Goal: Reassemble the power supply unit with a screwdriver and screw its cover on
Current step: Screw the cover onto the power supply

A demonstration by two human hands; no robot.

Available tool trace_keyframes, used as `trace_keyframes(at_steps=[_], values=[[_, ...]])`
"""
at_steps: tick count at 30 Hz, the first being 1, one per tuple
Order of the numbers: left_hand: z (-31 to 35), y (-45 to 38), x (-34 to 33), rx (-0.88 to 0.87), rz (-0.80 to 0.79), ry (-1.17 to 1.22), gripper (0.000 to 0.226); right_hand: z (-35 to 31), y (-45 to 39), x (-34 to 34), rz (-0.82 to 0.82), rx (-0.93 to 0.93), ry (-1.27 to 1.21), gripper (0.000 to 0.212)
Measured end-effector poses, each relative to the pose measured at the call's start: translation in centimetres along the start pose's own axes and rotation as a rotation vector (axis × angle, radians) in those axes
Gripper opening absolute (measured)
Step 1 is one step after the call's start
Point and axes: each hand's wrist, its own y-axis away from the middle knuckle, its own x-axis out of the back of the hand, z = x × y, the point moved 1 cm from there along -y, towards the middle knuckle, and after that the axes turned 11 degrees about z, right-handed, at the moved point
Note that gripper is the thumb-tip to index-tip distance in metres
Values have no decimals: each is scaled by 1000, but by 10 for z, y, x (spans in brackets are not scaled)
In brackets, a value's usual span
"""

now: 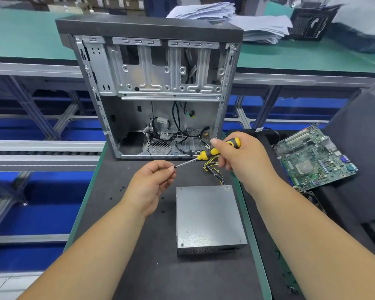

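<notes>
Above the power supply unit (208, 217), right hand (243, 156) gripping screwdriver (206, 155), left hand (154, 182) apparently pinching tip

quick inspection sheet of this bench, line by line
surface: dark mat with green edging.
job's things: power supply unit lies flat, cover on; screwdriver held above it.
clutter: loose black screws on the mat; motherboard at right.
hands: right hand grips the yellow handle; left hand pinches at the tip, screw not discernible.
cables: yellow and black wire bundle leaves the unit's far end.
surroundings: open computer case behind; paper stacks on the far bench.
</notes>
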Motion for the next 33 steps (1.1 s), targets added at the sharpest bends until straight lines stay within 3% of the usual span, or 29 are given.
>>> trace_keyframes(at_steps=[3,6,8,12,16,21,33], values=[[-1,5,-3,-43,7,-9,18,4,1,-5,55,-109,-51,48],[-4,6,-3,-68,9,18,16,4,1,-6,-14,-231,-266,29],[-4,5,-2,-92,-7,24,16,3,0,-5,-34,-195,-255,18],[-3,4,3,-110,-82,-31,20,0,-2,-3,7,-131,-218,15],[-11,-1,14,-78,-78,-395,40,-2,-4,-3,24,-17,4,14],[-26,-3,18,-158,-136,-685,39,-6,3,-18,-105,126,302,13],[-33,-8,11,-306,-91,-787,23,-1,3,-35,-139,113,361,13]])
